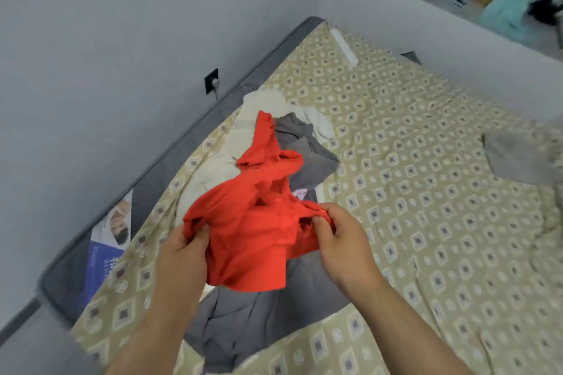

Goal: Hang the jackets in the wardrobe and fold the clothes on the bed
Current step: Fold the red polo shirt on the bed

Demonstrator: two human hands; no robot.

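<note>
Left hand point(185, 250) and right hand point(341, 240) each pinch the red top point(253, 240), held crumpled above grey clothes point(268, 307) on the patterned bedsheet point(426, 192). Grey wall point(106, 24) meets the mattress point(152, 189) edge; a ledge point(365, 3) holds coloured clothes point(502, 9).

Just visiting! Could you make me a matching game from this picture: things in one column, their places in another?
1. crumpled red fabric garment
2. cream-white fabric garment
3. flat light grey cloth
4. black square wall plate

A. fixed to the grey wall
B. alone on the patterned beige bedsheet, far right
C. gripped by the left hand and right hand
D. lying beside the dark grey mattress edge

Pairs: 1-C, 2-D, 3-B, 4-A.
</note>
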